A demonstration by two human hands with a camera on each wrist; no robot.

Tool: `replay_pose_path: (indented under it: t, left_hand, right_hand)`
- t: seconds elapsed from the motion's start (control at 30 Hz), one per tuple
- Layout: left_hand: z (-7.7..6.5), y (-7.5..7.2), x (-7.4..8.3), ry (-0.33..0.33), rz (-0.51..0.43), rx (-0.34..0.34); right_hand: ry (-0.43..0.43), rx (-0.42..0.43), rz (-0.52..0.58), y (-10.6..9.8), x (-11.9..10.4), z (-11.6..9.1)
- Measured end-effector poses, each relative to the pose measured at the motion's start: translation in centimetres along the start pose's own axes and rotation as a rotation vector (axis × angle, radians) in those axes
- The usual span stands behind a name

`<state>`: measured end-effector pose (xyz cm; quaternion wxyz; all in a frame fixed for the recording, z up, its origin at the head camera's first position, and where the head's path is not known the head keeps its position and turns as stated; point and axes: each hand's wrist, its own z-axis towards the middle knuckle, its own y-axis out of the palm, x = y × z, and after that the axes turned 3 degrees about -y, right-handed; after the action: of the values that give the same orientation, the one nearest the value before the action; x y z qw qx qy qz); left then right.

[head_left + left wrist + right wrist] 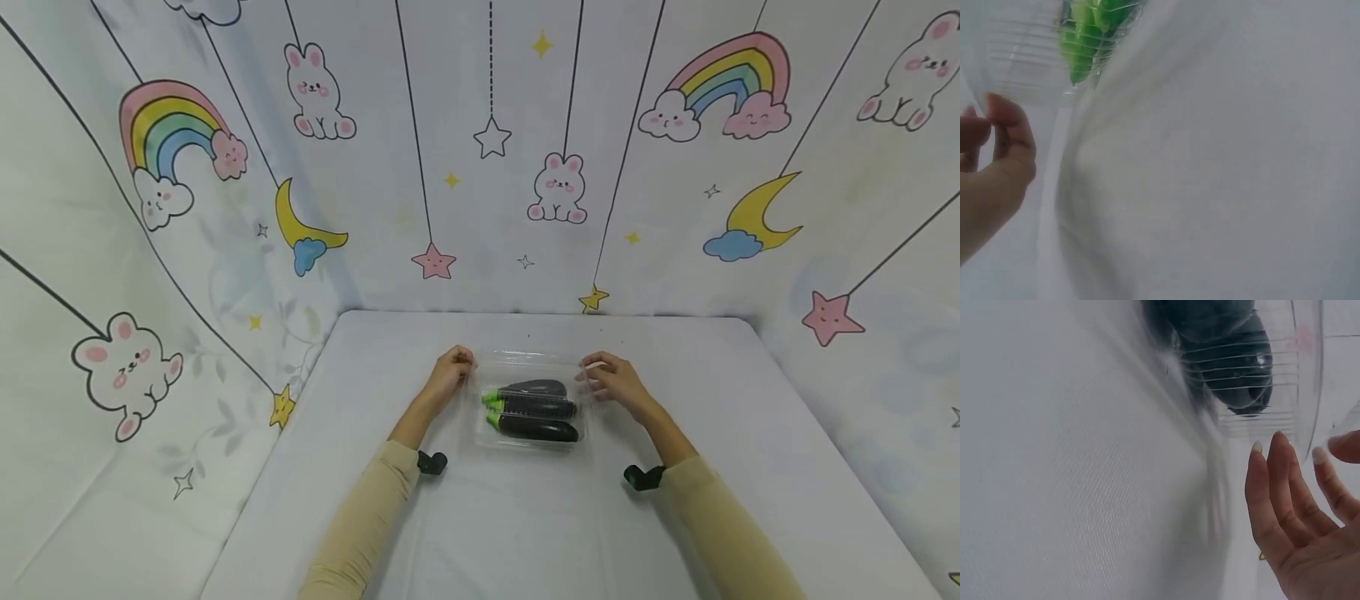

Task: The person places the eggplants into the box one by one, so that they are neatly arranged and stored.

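Note:
A clear plastic box [532, 447] lies on the white table with three dark eggplants [536, 427] inside, their green stem ends toward the left. At the box's left edge is my left hand [452, 371]; in the left wrist view its curled thumb and finger [1007, 112] pinch the rim. On the opposite side, my right hand [613, 385] is beside the right edge. The right wrist view shows its fingers [1282, 481] fairly straight and spread, tips close to the box corner, with a gap between thumb and index finger. Whether those tips touch the plastic is hard to tell.
The white-covered table [525, 533] reaches back to a cloth backdrop [480, 208] printed with rabbits, stars, moons and rainbows. More of the printed cloth hangs along both sides. A dark wrist camera [432, 463] sits on the left wrist, another [642, 477] on the right.

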<state>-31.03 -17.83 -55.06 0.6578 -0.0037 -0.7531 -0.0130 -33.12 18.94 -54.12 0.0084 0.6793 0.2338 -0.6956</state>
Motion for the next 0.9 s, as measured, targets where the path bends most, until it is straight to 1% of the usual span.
replay_pose_path:
  t: [0.07,0.13,0.23,0.33,0.4,0.47,0.57,0.63,0.8,0.9]
  left_hand:
    - [-0.3,-0.2,0.2,-0.004,-0.011,-0.005]
    - [-0.8,-0.3,0.5,-0.007,0.004,-0.008]
    - [-1.6,-0.4,0.7,-0.009,0.07,-0.013]
    - [-2.7,-0.4,0.9,0.001,0.156,-0.003]
    - [-3.6,-0.4,0.9,0.003,0.19,0.014]
    - [-4.6,-0.3,1.1,-0.004,0.201,0.035]
    - [-6.2,-0.2,1.3,-0.018,0.202,0.066]
    - [-7.2,-0.1,1.2,-0.022,0.211,0.073]
    - [-9.7,0.2,0.4,-0.03,0.242,0.049]
    - [-11.3,0.2,-0.2,-0.056,0.25,0.04]
  right_hand:
    - [-0.003,-0.007,-0.005,0.1,-0.2,-0.3]
    - [-0.011,-0.016,-0.012,0.1,-0.3,-0.6]
    - [0.0,-0.02,0.002,0.2,-0.4,-1.3]
    - [0.016,-0.024,0.011,0.3,-0.5,-2.1]
    - [0.023,-0.025,0.018,0.4,-0.6,-2.6]
    - [0.02,-0.025,0.019,0.6,-0.9,-3.2]
    - [0.04,-0.02,0.028,0.8,-1.4,-4.2]
    - [0.059,-0.031,0.03,0.9,-1.7,-5.0]
    - [0.101,-0.067,0.05,1.1,-2.1,-7.0]
    - [0.109,-0.107,0.079,1.4,-2.1,-8.2]
